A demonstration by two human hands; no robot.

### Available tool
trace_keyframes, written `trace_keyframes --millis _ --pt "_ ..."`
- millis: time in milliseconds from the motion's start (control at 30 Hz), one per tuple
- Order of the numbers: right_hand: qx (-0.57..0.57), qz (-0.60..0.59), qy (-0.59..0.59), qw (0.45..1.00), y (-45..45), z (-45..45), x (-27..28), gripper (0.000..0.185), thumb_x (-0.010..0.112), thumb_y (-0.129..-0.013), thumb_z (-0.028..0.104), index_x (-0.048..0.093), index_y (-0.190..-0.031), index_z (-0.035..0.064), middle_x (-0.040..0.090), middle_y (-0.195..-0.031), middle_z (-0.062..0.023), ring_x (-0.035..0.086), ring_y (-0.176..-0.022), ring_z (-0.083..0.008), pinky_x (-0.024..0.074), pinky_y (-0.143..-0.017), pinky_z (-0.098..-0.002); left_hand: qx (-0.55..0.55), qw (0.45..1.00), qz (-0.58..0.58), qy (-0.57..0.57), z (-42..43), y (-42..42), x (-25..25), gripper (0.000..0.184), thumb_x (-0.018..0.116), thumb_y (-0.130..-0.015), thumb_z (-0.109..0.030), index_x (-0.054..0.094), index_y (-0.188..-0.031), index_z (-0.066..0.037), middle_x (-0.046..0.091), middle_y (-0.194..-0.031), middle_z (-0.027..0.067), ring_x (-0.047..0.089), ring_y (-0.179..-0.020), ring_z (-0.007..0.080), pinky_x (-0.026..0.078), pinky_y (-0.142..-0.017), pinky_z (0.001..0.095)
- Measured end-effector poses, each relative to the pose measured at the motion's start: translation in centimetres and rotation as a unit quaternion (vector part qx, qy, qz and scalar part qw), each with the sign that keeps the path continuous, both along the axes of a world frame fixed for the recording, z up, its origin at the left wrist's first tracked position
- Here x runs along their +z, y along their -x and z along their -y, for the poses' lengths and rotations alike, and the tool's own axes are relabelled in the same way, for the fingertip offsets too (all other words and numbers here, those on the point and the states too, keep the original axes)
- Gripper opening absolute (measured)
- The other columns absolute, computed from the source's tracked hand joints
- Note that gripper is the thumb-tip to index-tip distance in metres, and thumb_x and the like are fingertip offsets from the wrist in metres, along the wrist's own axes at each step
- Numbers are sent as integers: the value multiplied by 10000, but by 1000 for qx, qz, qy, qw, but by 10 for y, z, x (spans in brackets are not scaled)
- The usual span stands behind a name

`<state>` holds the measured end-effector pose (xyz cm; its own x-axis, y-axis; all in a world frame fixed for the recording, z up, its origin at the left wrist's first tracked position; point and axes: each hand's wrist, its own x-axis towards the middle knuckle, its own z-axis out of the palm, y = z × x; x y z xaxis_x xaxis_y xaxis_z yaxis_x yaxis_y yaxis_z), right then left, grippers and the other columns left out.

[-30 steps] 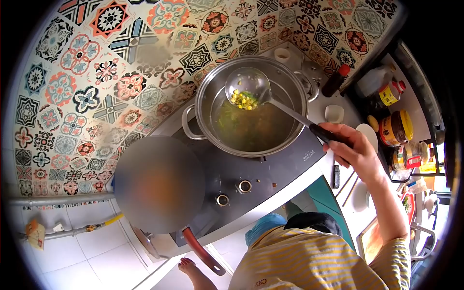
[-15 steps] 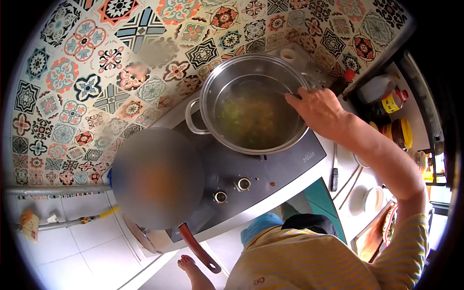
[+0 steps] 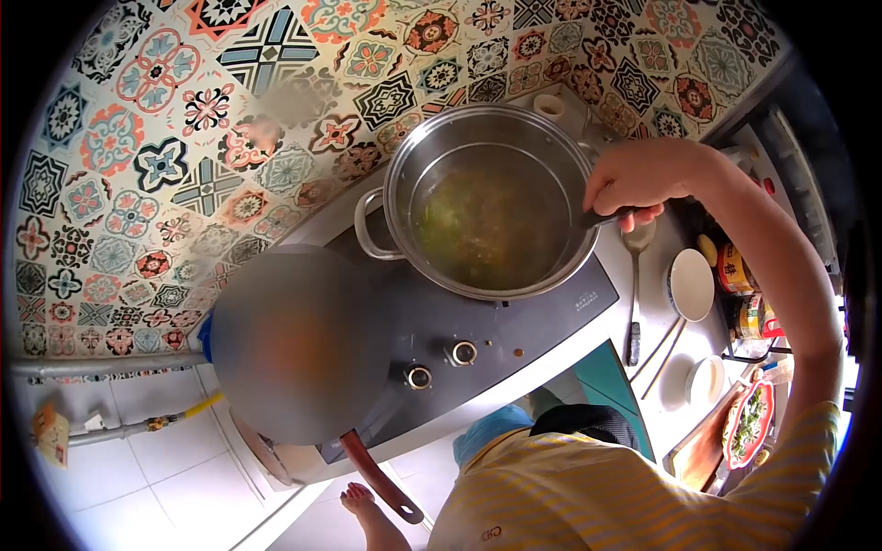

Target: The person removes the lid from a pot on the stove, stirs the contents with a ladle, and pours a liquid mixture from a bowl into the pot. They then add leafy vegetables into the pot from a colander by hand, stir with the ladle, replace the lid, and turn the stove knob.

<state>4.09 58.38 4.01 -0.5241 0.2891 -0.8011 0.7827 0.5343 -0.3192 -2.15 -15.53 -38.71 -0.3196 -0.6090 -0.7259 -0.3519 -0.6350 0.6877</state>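
Observation:
A large steel pot (image 3: 375,225) with greenish-yellow broth stands on the dark stove (image 3: 542,321). At its right rim my right hand (image 3: 648,179) is closed around the dark ladle handle (image 3: 602,219); the ladle's bowl cannot be made out in the pot. Low in the view my left hand (image 3: 357,498) hangs beside the red-brown handle (image 3: 381,482) of a pan, not touching it. Its fingers are partly spread and nothing is in them. The pan itself lies under a blurred round patch.
On the right counter are a metal spatula (image 3: 636,275), chopsticks (image 3: 663,358), a white bowl (image 3: 691,285), another bowl (image 3: 706,381), a cutting board (image 3: 703,450) and a red-rimmed plate of greens (image 3: 749,424). Jars (image 3: 735,269) stand behind. A small cup (image 3: 549,106) is behind the pot.
The ladle was raised over the pot with yellow bits in it; its bowl is now out of sight. My right hand has moved up and to the pot's right rim. My left hand stays low.

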Motion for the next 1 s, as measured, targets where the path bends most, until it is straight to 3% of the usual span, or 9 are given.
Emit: trace_keyframes --millis 133,267,367,500,633,733,833,933,1000 --pt "-143 -81 129 978 -3 2 -32 274 508 -791 120 588 -1012 -20 592 -645 -71 456 -438 -77 366 -392 -223 -48 998 -25 10 -1 -2 -2 374 406 -869 -353 415 -1013 -8 490 -1016 90 495 -946 228 415 -877 369" --pt "-121 -190 67 972 -11 16 -66 293 515 -805 109 563 -1074 5 609 -697 -110 530 -503 -138 418 -444 -265 -23 1000 4 -1 -1 -1 5 347 443 -850 -345 452 -982 -24 537 -945 78 537 -873 207 459 -780 334" --pt "147 -323 -315 880 -25 25 -88 312 536 -807 127 553 -1110 53 615 -752 -146 595 -637 -246 466 -548 -340 13 999 31 -20 2 1 8 276 515 -820 -315 490 -915 -57 616 -825 57 613 -720 170 544 -585 264" --pt "205 -155 -421 870 -27 34 -60 330 525 -776 125 553 -1104 99 612 -811 -143 605 -792 -302 484 -691 -384 -15 1000 18 -19 5 -1 4 274 515 -822 -314 489 -907 -55 612 -826 56 611 -723 169 543 -581 262" --pt "185 -114 -341 914 -29 31 -34 306 515 -763 119 582 -1058 82 619 -835 -157 602 -832 -303 481 -705 -385 -92 995 -25 -12 17 -3 -16 493 348 -866 -437 424 -1122 -23 481 -1112 83 469 -1040 238 372 -915 373" --pt "163 -198 -226 940 -33 9 -25 273 518 -758 159 613 -989 47 637 -783 -137 622 -726 -252 493 -636 -345 -98 994 -21 -33 16 -6 -15 266 518 -821 -307 498 -910 -57 598 -847 54 601 -732 165 536 -600 265" --pt "-51 -60 -11 997 -21 11 -12 278 526 -784 177 593 -1007 25 614 -685 -92 575 -568 -157 456 -498 -274 -136 991 3 -11 16 0 -21 569 280 -863 -489 401 -1203 -49 473 -1158 72 452 -1071 249 345 -932 391" --pt "-124 -114 128 977 -17 10 -40 277 514 -810 172 574 -1019 0 587 -653 -63 490 -487 -89 378 -415 -216 -114 993 -9 -36 10 -5 -15 274 514 -823 -315 503 -908 -55 599 -838 43 599 -718 162 532 -595 259" --pt "-174 -139 167 961 -13 14 -55 314 509 -820 138 527 -1082 -33 582 -667 -88 452 -454 -83 333 -380 -213 -112 992 -22 -52 9 -5 -13 277 508 -826 -319 502 -905 -54 600 -832 45 599 -710 164 531 -593 259"
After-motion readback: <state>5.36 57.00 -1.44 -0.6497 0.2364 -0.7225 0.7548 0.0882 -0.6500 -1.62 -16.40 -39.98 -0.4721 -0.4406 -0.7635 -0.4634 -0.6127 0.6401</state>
